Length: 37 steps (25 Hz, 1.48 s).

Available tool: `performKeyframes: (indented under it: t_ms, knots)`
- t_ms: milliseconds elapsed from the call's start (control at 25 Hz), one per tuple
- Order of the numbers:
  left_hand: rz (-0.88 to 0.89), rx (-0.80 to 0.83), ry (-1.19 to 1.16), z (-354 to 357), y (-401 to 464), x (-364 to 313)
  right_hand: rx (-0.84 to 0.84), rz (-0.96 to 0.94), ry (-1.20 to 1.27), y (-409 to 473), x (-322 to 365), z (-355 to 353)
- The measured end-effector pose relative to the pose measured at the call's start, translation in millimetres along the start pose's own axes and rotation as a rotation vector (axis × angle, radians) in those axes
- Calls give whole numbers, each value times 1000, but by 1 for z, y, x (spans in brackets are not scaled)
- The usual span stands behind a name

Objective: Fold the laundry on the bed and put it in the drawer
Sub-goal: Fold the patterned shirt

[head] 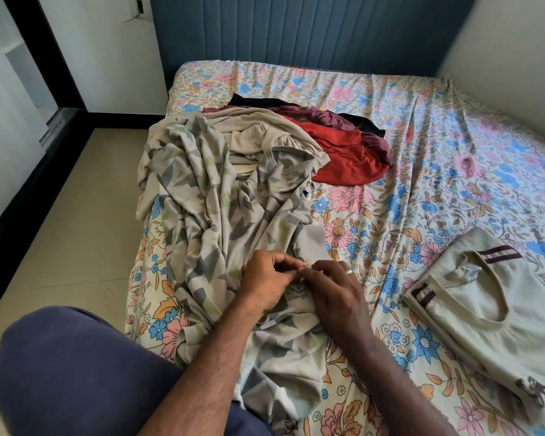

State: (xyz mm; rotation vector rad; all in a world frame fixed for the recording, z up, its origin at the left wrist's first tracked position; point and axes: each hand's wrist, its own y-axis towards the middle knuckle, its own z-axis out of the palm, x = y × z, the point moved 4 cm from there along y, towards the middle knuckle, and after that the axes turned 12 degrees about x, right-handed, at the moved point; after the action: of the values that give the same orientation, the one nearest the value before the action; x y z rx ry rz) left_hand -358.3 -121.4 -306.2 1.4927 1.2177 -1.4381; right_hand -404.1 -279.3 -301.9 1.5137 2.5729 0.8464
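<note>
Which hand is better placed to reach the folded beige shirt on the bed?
The right hand, probably. The folded beige shirt lies on its side of the bed; the left hand is farther away. Both hands now pinch the patterned garment.

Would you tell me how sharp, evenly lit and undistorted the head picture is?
Head view: soft daylight, no glare; both hands, left hand and right hand, on the patterned garment are sharp; the folded beige shirt smears toward the lower right corner; wide-angle bending bows the bed edges.
</note>
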Motion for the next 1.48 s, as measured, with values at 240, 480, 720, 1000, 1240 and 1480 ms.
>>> performKeyframes:
  t_ms: [240,480,720,1000,1240,1480]
  knots:
    - [-38,61,-94,-1,3,3,0,56,101,0,-3,2]
    - [-51,64,54,2,7,7,-19,91,131,-2,-2,0]
    - [-122,6,198,6,7,4,21,115,122,-2,-4,3]
    - [-86,-21,179,3,1,-4,54,222,248,4,-5,0]
    - [43,15,256,5,-9,-12,61,239,296,6,-9,-2]
    - [42,-74,297,0,-8,-16,120,302,497,9,-15,-4]
